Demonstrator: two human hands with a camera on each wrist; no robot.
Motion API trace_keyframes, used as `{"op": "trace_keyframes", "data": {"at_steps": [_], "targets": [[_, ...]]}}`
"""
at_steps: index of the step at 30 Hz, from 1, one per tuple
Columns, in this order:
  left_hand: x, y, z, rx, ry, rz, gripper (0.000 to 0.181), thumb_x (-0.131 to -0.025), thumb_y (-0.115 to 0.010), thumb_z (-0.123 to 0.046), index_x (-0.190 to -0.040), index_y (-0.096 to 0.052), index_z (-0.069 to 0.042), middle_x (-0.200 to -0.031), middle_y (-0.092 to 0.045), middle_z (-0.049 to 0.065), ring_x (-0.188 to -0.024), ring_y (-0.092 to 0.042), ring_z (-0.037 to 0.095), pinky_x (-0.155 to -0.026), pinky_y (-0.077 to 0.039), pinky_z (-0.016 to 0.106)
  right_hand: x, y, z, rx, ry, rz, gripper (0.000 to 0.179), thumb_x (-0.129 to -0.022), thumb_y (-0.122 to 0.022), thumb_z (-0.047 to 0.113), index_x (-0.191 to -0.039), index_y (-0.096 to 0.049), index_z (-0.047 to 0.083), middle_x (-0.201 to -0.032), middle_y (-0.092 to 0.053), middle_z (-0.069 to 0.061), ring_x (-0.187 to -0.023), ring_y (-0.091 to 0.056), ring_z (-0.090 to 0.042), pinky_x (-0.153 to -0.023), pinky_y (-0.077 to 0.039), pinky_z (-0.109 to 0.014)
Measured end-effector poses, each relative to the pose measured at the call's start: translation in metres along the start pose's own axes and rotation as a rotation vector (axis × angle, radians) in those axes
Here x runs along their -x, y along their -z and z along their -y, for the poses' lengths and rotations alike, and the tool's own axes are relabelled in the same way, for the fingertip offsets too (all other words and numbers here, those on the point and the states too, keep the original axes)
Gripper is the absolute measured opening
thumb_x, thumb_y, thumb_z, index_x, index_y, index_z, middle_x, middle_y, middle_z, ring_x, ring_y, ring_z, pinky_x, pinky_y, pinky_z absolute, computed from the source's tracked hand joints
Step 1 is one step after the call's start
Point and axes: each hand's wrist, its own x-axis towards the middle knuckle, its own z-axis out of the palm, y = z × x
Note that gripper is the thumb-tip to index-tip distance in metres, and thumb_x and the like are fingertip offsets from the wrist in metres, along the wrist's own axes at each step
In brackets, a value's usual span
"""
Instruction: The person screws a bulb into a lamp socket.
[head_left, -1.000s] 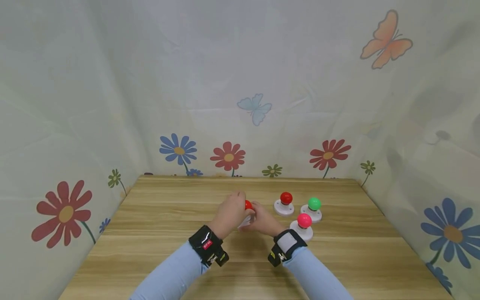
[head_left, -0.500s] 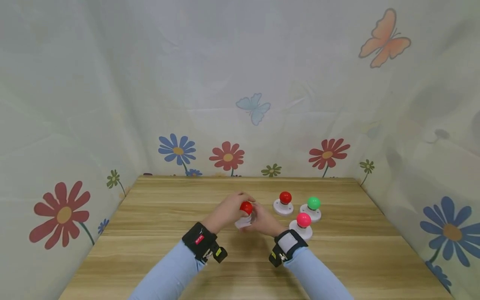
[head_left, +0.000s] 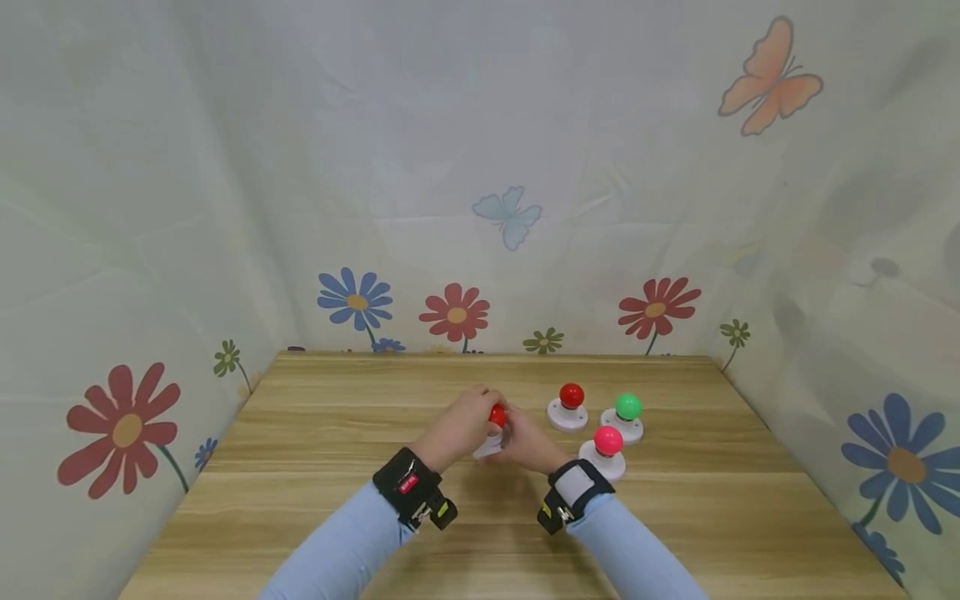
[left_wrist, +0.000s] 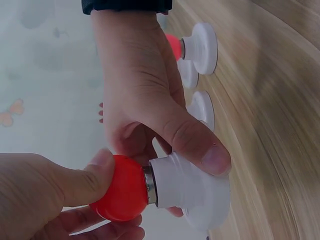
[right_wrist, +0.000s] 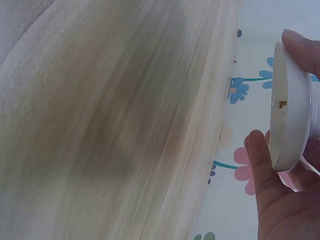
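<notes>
My left hand pinches a red light bulb between thumb and fingers. The bulb's metal screw base shows as a narrow band at the mouth of a white lamp holder. That holder is gripped by my right hand, thumb on one side of the round base and fingers on the other. In the right wrist view the holder's underside edge faces the camera, raised off the wooden table. Bulb and holder are in line with each other, in front of my chest.
Right of my hands, three white holders stand upright on the table, carrying a red bulb, a green bulb and a pink bulb. The pink one is close to my right wrist. A flower-printed cloth hangs behind the table.
My left hand turned at the bulb, its wrist swinging left and then partly back right, fingers shifting on the bulb. My right hand has kept the lamp holder nearly still.
</notes>
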Motion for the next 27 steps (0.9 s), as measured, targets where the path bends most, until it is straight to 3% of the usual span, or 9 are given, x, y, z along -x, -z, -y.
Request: {"op": "trace_keyframes", "data": {"at_steps": [8,14,18,22,27], "targets": [[0.001,-0.006,0.0,0.022,0.119,-0.08,0.052,-0.083,-0.074,-0.039,-0.115,-0.057,-0.002,-0.098,-0.056,0.008,-0.082,-0.055,0.016,-0.078,-0.055,0.028,0.001,-0.001,0.002,0.003,0.001,-0.016,0.068,-0.069,-0.088,0.021,-0.126,-0.053,0.004,-0.115,-0.061,-0.009,-0.101,-0.06,-0.023,-0.095,-0.049,-0.049],[0.001,-0.009,0.003,-0.011,0.145,-0.11,0.054,-0.084,-0.072,-0.044,-0.115,-0.056,-0.004,-0.098,-0.057,0.008,-0.08,-0.055,0.016,-0.075,-0.055,0.029,0.002,-0.001,0.002,0.014,0.017,-0.018,0.068,-0.069,-0.088,0.022,-0.126,-0.055,0.005,-0.117,-0.061,-0.009,-0.103,-0.06,-0.024,-0.095,-0.049,-0.049],[0.001,-0.006,0.007,0.035,0.115,-0.083,0.054,-0.083,-0.074,-0.04,-0.121,-0.055,-0.007,-0.107,-0.058,0.009,-0.088,-0.057,0.018,-0.082,-0.056,0.033,0.001,-0.002,0.001,0.023,0.002,-0.008,0.069,-0.068,-0.089,0.023,-0.126,-0.055,0.006,-0.116,-0.06,-0.008,-0.103,-0.059,-0.024,-0.096,-0.048,-0.05],[0.0,0.003,0.009,0.119,0.034,-0.022,0.047,-0.082,-0.077,-0.015,-0.125,-0.06,-0.013,-0.121,-0.061,0.009,-0.104,-0.059,0.023,-0.092,-0.053,0.038,0.0,-0.002,0.002,0.003,-0.032,0.002,0.075,-0.068,-0.088,0.021,-0.133,-0.051,0.007,-0.124,-0.06,-0.009,-0.112,-0.057,-0.026,-0.102,-0.043,-0.053],[0.001,0.01,0.01,0.144,-0.017,0.039,0.043,-0.083,-0.071,0.004,-0.119,-0.068,-0.018,-0.118,-0.067,0.002,-0.106,-0.06,0.02,-0.096,-0.051,0.036,-0.001,-0.002,0.004,-0.037,-0.057,0.013,0.085,-0.069,-0.087,0.015,-0.141,-0.043,0.009,-0.133,-0.057,-0.009,-0.119,-0.054,-0.027,-0.108,-0.037,-0.053]]}}
